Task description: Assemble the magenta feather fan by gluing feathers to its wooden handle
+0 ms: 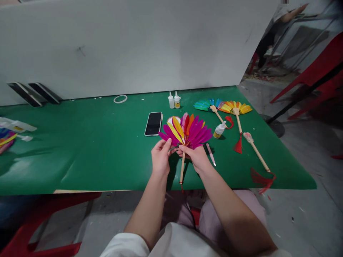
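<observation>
A feather fan (197, 132) with magenta, yellow, pink and orange feathers is held over the green table, its wooden handle pointing down toward me. My right hand (195, 154) is closed round the fan where feathers and handle meet. At the fan's left side, my left hand (162, 153) has its thumb and fingers pinched together near the lower feathers; what is between them is too small to make out. A round container (173, 120) is partly hidden behind the feathers. Pink tweezers (211, 155) and a small glue bottle (219, 130) lie to the right of the fan.
On the green table (107, 153) are a phone (153, 124), two upright bottles (174, 100), a blue fan (207, 105), a yellow fan (236, 108) and a bare handle (258, 153) with red tassel. A white ring (120, 99) lies near the white panel (120, 43) behind.
</observation>
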`<action>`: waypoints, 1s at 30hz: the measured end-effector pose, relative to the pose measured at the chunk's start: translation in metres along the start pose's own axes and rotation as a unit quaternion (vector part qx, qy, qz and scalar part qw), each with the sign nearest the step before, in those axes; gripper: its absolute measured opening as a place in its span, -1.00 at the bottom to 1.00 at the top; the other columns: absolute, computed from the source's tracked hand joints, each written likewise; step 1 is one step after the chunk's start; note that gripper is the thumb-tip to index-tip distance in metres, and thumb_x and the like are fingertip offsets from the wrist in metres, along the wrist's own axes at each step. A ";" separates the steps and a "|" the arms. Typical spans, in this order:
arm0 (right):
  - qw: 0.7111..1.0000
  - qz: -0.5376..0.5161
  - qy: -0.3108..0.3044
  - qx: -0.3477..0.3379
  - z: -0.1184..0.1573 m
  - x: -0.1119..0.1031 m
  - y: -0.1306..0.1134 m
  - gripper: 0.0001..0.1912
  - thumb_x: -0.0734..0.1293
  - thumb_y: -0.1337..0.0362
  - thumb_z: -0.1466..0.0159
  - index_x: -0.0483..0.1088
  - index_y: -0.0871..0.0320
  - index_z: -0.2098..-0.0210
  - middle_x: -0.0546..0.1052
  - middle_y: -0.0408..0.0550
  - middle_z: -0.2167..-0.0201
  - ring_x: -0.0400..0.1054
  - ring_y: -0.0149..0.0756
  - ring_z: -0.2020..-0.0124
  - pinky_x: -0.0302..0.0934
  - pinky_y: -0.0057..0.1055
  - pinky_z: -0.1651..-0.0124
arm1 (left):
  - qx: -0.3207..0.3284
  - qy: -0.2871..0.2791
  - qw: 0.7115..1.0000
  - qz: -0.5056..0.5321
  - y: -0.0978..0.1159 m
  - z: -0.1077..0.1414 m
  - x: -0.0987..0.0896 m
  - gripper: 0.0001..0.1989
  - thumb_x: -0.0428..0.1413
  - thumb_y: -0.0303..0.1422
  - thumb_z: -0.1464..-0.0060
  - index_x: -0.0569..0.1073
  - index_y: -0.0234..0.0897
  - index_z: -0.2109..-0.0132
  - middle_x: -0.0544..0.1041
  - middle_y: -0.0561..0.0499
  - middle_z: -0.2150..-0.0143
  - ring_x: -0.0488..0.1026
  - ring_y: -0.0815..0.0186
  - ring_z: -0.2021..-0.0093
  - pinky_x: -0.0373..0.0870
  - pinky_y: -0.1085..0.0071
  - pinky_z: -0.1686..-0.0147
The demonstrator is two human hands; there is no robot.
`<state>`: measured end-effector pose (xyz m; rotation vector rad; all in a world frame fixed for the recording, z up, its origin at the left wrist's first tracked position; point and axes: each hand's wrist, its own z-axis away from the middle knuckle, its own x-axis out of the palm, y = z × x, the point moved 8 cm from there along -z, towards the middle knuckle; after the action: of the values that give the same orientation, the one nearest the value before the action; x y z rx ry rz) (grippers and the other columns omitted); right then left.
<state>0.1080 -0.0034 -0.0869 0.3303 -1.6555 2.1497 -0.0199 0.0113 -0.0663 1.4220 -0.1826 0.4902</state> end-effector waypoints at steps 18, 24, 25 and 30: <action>1.000 -0.016 0.002 0.007 -0.003 -0.002 0.001 -0.70 0.42 0.21 -0.01 0.47 0.22 0.28 0.57 -0.06 0.42 0.43 -0.41 0.52 0.37 -0.47 0.41 | -0.048 -0.026 0.998 0.025 -0.016 -0.002 0.006 -0.71 0.27 -0.30 0.21 0.49 -0.35 0.29 0.57 -0.03 0.34 0.49 0.40 0.42 0.41 0.46 0.32; 0.999 0.019 0.025 -0.013 -0.002 -0.007 -0.002 -0.67 0.42 0.18 0.02 0.45 0.21 0.28 0.57 -0.07 0.38 0.44 -0.38 0.43 0.36 -0.47 0.39 | -0.074 -0.021 0.996 0.043 -0.024 -0.002 0.011 -0.71 0.30 -0.35 0.25 0.49 -0.39 0.31 0.57 -0.01 0.42 0.48 0.41 0.47 0.39 0.51 0.40; 0.999 0.028 0.040 -0.020 -0.003 -0.010 -0.004 -0.67 0.41 0.16 0.02 0.45 0.21 0.29 0.56 -0.08 0.40 0.44 -0.38 0.43 0.35 -0.48 0.43 | -0.069 -0.009 0.996 0.048 -0.023 -0.002 0.009 -0.71 0.30 -0.35 0.25 0.48 -0.38 0.32 0.57 0.00 0.42 0.49 0.42 0.47 0.39 0.51 0.40; 0.989 0.053 0.115 -0.075 -0.004 -0.026 -0.016 -0.76 0.42 0.17 0.05 0.41 0.21 0.46 0.47 -0.17 0.59 0.37 -0.44 0.55 0.22 -0.59 0.64 | -0.089 -0.012 0.995 0.031 -0.029 0.006 0.010 -0.71 0.29 -0.30 0.23 0.48 -0.34 0.31 0.57 0.01 0.40 0.49 0.41 0.46 0.41 0.49 0.41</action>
<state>0.1388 -0.0004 -0.0854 -0.0498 -1.7192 2.0326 0.0022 0.0055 -0.0879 1.2511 -0.2833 0.4952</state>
